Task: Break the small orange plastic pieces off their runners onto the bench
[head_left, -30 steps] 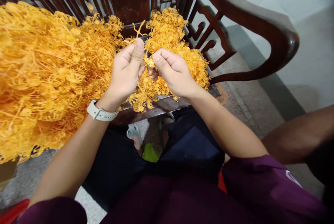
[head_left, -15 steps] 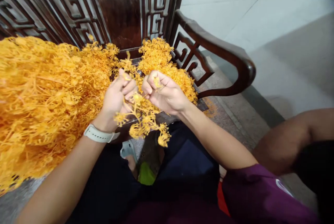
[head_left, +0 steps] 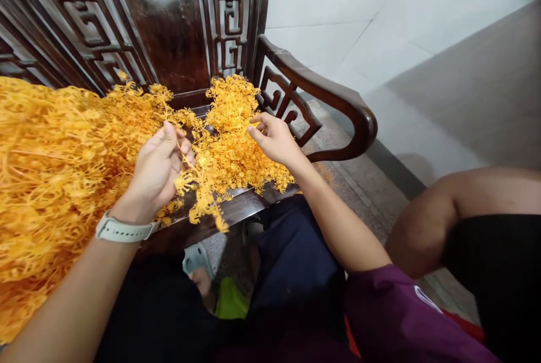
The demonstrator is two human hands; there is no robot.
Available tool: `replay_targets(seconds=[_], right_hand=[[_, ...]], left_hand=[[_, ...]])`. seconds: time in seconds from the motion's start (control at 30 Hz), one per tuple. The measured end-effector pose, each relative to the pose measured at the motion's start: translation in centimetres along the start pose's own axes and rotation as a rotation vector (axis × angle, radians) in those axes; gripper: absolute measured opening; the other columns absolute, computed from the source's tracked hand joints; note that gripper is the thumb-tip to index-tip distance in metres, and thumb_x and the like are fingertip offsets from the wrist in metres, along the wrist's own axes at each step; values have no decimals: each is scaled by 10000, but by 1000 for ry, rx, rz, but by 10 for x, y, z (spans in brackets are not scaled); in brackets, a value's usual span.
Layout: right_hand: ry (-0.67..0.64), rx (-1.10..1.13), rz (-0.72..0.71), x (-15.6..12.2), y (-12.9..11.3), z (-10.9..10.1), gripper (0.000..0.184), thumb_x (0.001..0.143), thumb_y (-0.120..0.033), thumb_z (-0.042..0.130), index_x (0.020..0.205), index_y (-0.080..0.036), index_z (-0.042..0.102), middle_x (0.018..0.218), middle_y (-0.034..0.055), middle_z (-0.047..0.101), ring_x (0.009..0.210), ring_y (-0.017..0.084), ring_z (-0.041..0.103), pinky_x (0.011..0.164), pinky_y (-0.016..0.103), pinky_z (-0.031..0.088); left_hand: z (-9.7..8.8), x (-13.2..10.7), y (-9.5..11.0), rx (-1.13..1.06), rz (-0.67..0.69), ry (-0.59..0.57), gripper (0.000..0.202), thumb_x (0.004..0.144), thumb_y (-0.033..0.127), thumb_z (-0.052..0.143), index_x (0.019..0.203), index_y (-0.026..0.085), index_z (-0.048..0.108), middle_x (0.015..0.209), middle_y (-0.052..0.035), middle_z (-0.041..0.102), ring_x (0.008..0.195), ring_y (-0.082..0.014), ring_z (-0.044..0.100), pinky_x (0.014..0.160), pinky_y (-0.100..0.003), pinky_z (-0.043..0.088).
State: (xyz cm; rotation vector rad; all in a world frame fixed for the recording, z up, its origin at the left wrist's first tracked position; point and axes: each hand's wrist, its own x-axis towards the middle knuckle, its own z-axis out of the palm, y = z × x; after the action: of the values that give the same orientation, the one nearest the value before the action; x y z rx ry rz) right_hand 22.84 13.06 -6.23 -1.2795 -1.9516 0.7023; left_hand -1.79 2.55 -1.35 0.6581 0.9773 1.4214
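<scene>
Hands parted: left hand (head_left: 158, 165) pinched stem of frilly orange plastic sprig (head_left: 211, 180); right hand (head_left: 273, 137), fingers loose, touched orange sprig heap (head_left: 232, 103) at right end of dark wooden bench (head_left: 239, 211). Sprig likely light, springy, snag-prone; best gripped by stem.

No readable txt, labels or nos. in view.

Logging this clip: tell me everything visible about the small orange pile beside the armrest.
The small orange pile is a loose heap of thin, branching, plastic-looking sprigs. It lies on the dark wooden seat beside the carved armrest. The right hand touches its top, fingers open; the left hand pinches a sprig beside it.
</scene>
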Motion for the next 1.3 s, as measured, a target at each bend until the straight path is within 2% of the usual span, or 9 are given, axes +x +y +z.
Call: replay_targets(seconds=[0.2, 0.33, 0.43, 0.53, 0.67, 0.8, 0.9, 1.03, 1.3], right_hand=[[-17, 12, -217, -18, -35, 15, 180, 1016, -213, 521, 1020, -194, 700, 1039, 97, 707, 982, 241, 624, 930, 412, 447], [-282, 349, -224, -25, -52, 26, 328, 1107, -451, 514, 1026, -193, 699, 981, 57, 688, 926, 196, 609, 885, 363, 462], [-473, 615, -211, -31, -62, 36, 389, 1030, -566, 661, 995, -181, 702, 891, 14, 644, 799, 142, 548, 743, 301, 438], [-466, 749, -222, -34, -66, 41, 394, 916, -528, 832, 932, -160, 695, 791, -19, 592, 724, 113, 489, 663, 272, 389], [-381, 906, -129, -31, -67, 38, 359, 909, -483, 855, 918, -175, 669, 799, -13, 617, 714, 109, 519, 669, 267, 437], [-361, 1036, -18, -34, -72, 33, 361, 872, -468, 890, 899, -188, 663, 797, -12, 617, 690, 107, 522, 653, 263, 466], [-398, 1130, 40, -38, -75, 32, 362, 863, -441, 902, 901, -188, 647, 799, -9, 604, 696, 106, 527, 635, 251, 462], [-520, 1246, 85, -42, -79, 26, 359, 877, -411, 895, 899, -187, 616, 781, -10, 575, 683, 104, 514, 629, 251, 472], [-637, 1295, -53, -47, -86, 18, 399, 858, -454, 902, 839, -198, 597, 694, -25, 486, 632, 113, 452, 592, 271, 470]], left_hand=[[6, 0, -2, 5, 8, -12, 291, 1105, 321, 590, 842, 200, 615, 692, 10, 511, 574, -108, 534, 561, -204, 496], [6, 1, -3, 48, 57, -9, 285, 1080, 375, 648, 852, 211, 602, 675, 28, 502, 556, -102, 545, 563, -204, 500], [1, 3, -6, 141, 103, -26, 297, 1052, 433, 687, 864, 225, 589, 667, 38, 490, 537, -105, 545, 516, -214, 468], [-7, 5, -10, 336, 220, -55, 342, 1020, 530, 707, 893, 244, 569, 630, 57, 439, 475, -112, 496, 453, -237, 408], [-17, 3, -10, 612, 334, -157, 446, 908, 641, 799, 950, 245, 597, 583, 78, 389, 421, -93, 355, 407, -246, 257], [-14, -4, -7, 821, 333, -211, 496, 689, 468, 1016, 931, 218, 663, 563, 94, 371, 454, -65, 280, 440, -236, 162], [-5, -10, -3, 843, 347, -253, 412, 694, 407, 1011, 781, 194, 670, 586, 61, 447, 492, -71, 312, 459, -241, 192], [2, -17, 3, 737, 260, -444, 402, 784, 513, 940, 711, 181, 727, 613, 8, 535, 537, -112, 424, 504, -271, 301], [1, -15, 5, 581, 230, -690, 482, 847, 633, 850, 685, 195, 729, 652, -31, 616, 593, -163, 538, 598, -334, 472]])
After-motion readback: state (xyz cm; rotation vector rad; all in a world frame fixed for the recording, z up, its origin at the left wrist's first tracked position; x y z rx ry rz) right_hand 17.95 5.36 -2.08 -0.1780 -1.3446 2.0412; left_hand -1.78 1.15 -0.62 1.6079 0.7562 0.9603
